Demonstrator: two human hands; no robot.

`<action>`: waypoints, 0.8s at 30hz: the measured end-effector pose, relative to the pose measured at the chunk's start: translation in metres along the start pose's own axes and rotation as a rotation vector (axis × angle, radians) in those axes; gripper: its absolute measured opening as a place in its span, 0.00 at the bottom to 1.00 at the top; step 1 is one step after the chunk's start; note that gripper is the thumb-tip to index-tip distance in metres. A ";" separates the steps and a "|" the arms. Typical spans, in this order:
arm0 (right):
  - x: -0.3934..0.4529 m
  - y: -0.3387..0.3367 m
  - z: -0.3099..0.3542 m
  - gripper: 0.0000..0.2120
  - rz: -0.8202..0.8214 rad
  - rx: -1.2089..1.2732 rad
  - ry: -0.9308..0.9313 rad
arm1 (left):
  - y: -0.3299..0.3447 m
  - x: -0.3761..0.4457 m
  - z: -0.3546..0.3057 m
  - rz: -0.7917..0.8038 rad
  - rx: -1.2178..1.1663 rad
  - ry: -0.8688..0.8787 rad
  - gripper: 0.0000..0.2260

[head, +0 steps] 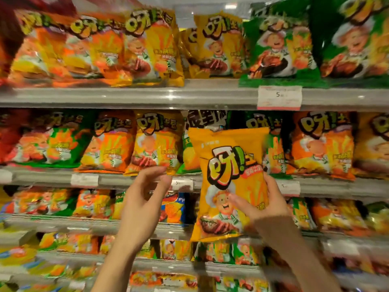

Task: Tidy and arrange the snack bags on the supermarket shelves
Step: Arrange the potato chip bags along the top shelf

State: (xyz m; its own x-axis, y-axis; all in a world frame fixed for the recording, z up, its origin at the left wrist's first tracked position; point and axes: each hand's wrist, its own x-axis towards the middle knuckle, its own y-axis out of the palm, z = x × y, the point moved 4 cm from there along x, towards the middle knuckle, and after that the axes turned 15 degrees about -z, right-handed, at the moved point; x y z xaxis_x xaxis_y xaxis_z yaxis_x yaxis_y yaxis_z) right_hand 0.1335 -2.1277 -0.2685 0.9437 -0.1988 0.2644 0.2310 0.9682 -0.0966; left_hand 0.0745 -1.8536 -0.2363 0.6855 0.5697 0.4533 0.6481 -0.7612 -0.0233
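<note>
A yellow-orange snack bag [227,178] with a cartoon chef hangs upright in front of the shelves, right of centre. My right hand [263,205] grips its lower right side, thumb across the front and fingers behind. My left hand [145,199] is raised to the left of the bag, apart from it, with loosely curled fingers holding nothing. Its fingertips are near the bottom corner of an orange bag [155,144] standing on the middle shelf; whether they touch it I cannot tell.
Several shelves are packed with orange, yellow and green snack bags. A green bag [275,45] stands on the top shelf, right. Price tags [279,98] hang on the grey shelf edge [147,98]. Lower shelves hold smaller bags, blurred.
</note>
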 end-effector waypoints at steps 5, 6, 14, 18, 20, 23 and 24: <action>-0.017 -0.008 0.026 0.37 -0.148 -0.024 0.033 | 0.001 0.028 -0.013 0.101 -0.099 0.009 0.06; -0.019 -0.011 0.035 0.37 -0.168 -0.032 0.019 | 0.002 0.035 -0.021 0.107 -0.118 0.025 0.06; 0.005 -0.012 0.140 0.41 -0.242 -0.087 -0.259 | 0.017 0.123 -0.102 0.024 0.045 0.487 0.09; 0.047 0.009 0.187 0.41 -0.250 -0.080 -0.333 | 0.027 0.167 -0.140 -0.165 0.268 0.832 0.15; 0.068 0.020 0.207 0.40 -0.248 -0.063 -0.373 | 0.034 0.188 -0.150 -0.197 0.345 0.855 0.18; 0.099 0.036 0.237 0.40 -0.267 -0.055 -0.447 | 0.043 0.211 -0.151 -0.182 0.449 0.822 0.22; 0.109 0.042 0.246 0.42 -0.283 -0.065 -0.471 | 0.045 0.216 -0.149 -0.171 0.466 0.807 0.23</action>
State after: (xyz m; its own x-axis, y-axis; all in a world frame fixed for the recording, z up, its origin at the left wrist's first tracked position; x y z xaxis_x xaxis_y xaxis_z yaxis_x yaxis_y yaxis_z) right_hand 0.1880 -2.0716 -0.0080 0.6381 -0.3455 0.6881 0.4885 0.8724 -0.0149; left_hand 0.2028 -1.8111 -0.0063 0.2454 0.1432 0.9588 0.9055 -0.3872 -0.1739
